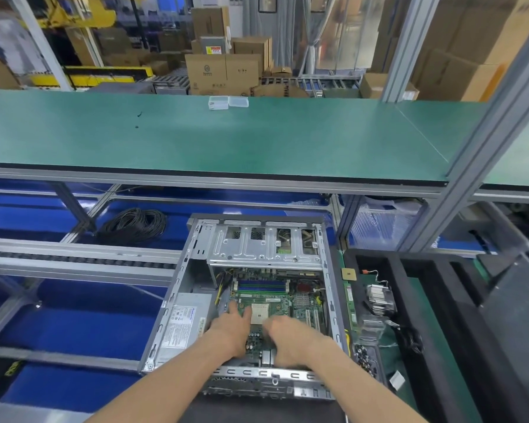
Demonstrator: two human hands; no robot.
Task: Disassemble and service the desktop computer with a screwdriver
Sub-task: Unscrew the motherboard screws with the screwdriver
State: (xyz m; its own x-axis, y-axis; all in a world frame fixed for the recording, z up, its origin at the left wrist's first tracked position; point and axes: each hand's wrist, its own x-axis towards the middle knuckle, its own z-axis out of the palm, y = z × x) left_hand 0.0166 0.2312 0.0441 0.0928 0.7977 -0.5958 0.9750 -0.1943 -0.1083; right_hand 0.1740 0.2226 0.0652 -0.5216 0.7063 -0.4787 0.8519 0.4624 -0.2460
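While both hands are down in the open case (177,288) | left hand (231,326) flat on motherboard (275,300), fingers straight | right hand (287,334) fingers curled, can't tell if gripping | lift evenly, mind cables

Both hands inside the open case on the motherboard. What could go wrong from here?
1. Left hand and right hand are bare on the motherboard: static or finger pressure could damage it.
2. The empty CPU socket sits between the hands: a fingertip could foul its contacts.
3. The loose CPU beside the case could get knocked.
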